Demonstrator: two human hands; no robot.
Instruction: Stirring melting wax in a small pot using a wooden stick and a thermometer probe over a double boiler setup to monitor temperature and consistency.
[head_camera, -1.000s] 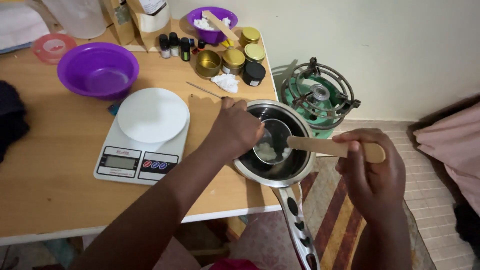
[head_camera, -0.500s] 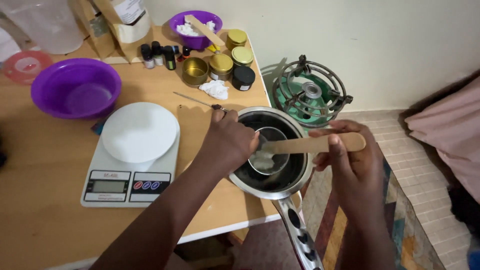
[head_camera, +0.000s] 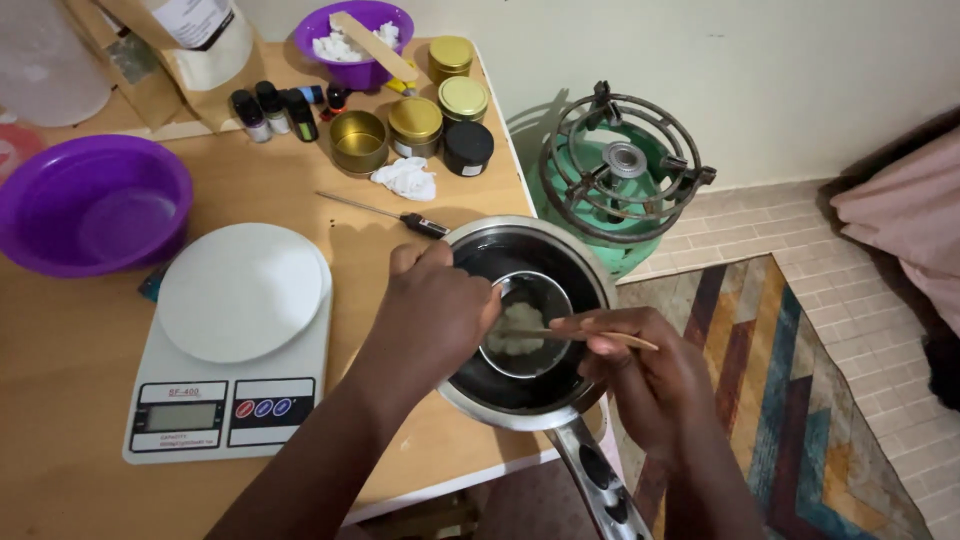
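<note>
**Both grips closed: one on a small cup, one on a wooden stick, over a saucepan**

The left hand (head_camera: 435, 320) has its grip wrapped round the near side of a small metal cup (head_camera: 527, 325), fingers curled shut on it, holding it inside a steel saucepan (head_camera: 525, 315) that stands at the right edge of the wooden tabletop (head_camera: 70, 470). The right hand (head_camera: 645, 375) pinches a flat wooden stick (head_camera: 590, 336) between thumb and fingertips; the stick lies nearly level and its far end reaches into the cup, where a pale, lumpy white mass (head_camera: 518, 330) sits. The saucepan's long handle (head_camera: 590, 485) juts off the tabletop toward the person.

Just left of the saucepan is a white kitchen scale (head_camera: 235, 345) with a round platform. A thin probe thermometer (head_camera: 385, 213) lies beside the pan's far rim, and a crumpled white scrap (head_camera: 405, 178) rests just beyond it. Farther back stand gold-lidded tins (head_camera: 440, 105), one open tin (head_camera: 358, 140), a black-lidded jar (head_camera: 468, 145) and a row of small dark bottles (head_camera: 275, 110). A large purple bowl (head_camera: 85, 205) sits at the left, and a smaller purple bowl (head_camera: 355, 35) at the back holds white chunks and another wooden stick. A brown paper bag (head_camera: 190, 40) leans at the rear.

On the floor to the right of the tabletop is a green gas cylinder with a burner ring (head_camera: 620, 170), next to a striped rug (head_camera: 790, 400).
</note>
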